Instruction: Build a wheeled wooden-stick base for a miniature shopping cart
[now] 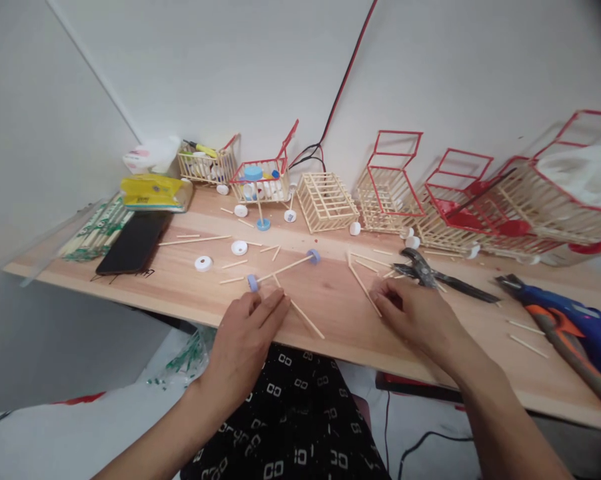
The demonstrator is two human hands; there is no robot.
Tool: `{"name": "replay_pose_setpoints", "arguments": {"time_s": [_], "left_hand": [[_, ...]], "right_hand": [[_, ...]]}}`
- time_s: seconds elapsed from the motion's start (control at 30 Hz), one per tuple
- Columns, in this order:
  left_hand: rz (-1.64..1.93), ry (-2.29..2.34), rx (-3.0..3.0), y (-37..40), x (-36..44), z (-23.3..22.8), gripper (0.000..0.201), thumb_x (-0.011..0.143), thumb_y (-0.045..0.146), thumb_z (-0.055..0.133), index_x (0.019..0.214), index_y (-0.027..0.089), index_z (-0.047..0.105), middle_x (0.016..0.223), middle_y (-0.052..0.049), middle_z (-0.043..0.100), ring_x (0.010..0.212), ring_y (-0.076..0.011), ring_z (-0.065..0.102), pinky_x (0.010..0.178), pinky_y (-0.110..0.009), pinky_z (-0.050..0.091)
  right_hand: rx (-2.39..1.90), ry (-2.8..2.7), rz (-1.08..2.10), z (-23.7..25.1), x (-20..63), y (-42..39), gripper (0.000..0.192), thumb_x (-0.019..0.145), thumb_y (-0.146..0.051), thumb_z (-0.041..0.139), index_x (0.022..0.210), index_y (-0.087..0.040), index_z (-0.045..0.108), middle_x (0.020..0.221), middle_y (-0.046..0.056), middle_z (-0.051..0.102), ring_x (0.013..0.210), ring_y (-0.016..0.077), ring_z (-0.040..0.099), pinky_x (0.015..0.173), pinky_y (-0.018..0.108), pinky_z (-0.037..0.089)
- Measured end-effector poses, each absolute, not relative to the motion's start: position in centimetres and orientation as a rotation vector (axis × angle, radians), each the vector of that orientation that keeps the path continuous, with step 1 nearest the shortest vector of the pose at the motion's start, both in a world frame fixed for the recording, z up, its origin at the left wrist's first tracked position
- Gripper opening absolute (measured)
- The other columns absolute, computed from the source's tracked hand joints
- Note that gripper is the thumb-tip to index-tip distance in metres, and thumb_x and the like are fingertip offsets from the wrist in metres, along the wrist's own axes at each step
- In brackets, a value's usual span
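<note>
Resting palm-down, left hand (245, 328) touches a stick (308, 320); right hand (423, 315) curls, each grip unclear.

Craft workspace: wooden worktop (335, 303), pliers (422, 268), thin sticks (308, 319), row of miniature carts (386, 200).

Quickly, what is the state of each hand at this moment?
Left hand: fingers extended over a stick; grip cannot be told.
Right hand: fingers curled by another stick; grip cannot be told.

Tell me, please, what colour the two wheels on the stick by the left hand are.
Both wheels are pale lilac-blue, best seen in the head view.
</note>
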State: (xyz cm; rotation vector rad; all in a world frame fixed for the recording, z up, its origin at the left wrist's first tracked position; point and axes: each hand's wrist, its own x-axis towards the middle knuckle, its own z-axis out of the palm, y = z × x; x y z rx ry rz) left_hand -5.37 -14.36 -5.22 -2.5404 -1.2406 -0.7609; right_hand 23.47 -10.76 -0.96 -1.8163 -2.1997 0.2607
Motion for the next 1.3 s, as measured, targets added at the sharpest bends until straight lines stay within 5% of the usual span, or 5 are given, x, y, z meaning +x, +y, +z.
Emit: {"name": "replay_pose_setpoints", "arguments": {"time_s": [0.13, 0.37, 0.87, 1.3], "left_hand": [[-0.746, -1.255, -2.527, -14.4, -5.3, -5.3, 0.042, 0.085, 0.001, 0.044, 0.124, 0.01, 0.055, 0.128, -0.014, 0.059, 0.089, -0.0237, 0.052, 0.07, -0.04, 0.049], [-0.749, -1.223, -2.519, -14.3, -5.2, -4.7, 0.04, 0.082, 0.0, 0.048, 0.12, 0.008, 0.057, 0.122, -0.014, 0.062, 0.084, -0.0231, 0.051, 0.066, -0.037, 0.049], [-0.764, -1.234, -2.542, -14.4, -5.4, -5.3, 0.047, 0.081, -0.002, 0.046, 0.126, 0.008, 0.054, 0.128, -0.014, 0.058, 0.091, -0.0262, 0.051, 0.077, -0.043, 0.05], [-0.97, -1.169, -2.6, -14.0, -4.3, -5.2, 0.031, 0.089, 0.005, 0.044, 0.117, 0.004, 0.058, 0.113, -0.016, 0.062, 0.102, -0.0256, 0.051, 0.089, -0.043, 0.05]], "right_hand": [[-1.797, -2.082, 0.241, -0.9, 21.9, -11.6, 0.016, 0.088, -0.033, 0.049, 0.083, -0.021, 0.059, 0.075, 0.001, 0.063, 0.069, 0.017, 0.056, 0.06, 0.028, 0.036], [-1.567, -2.198, 0.7, -0.4, 17.3, -14.9, 0.016, 0.087, -0.036, 0.056, 0.08, -0.022, 0.058, 0.072, -0.002, 0.062, 0.066, 0.0142, 0.055, 0.062, 0.027, 0.037], [-1.546, -2.312, 0.453, -1.3, 15.2, -15.9, 0.021, 0.092, -0.026, 0.047, 0.074, -0.02, 0.055, 0.069, 0.0, 0.06, 0.064, 0.0144, 0.051, 0.061, 0.028, 0.03], [-1.562, -2.312, 0.447, -1.7, 15.0, -15.7, 0.022, 0.091, -0.026, 0.046, 0.072, -0.02, 0.054, 0.068, 0.001, 0.06, 0.064, 0.0153, 0.053, 0.06, 0.028, 0.03]]}}
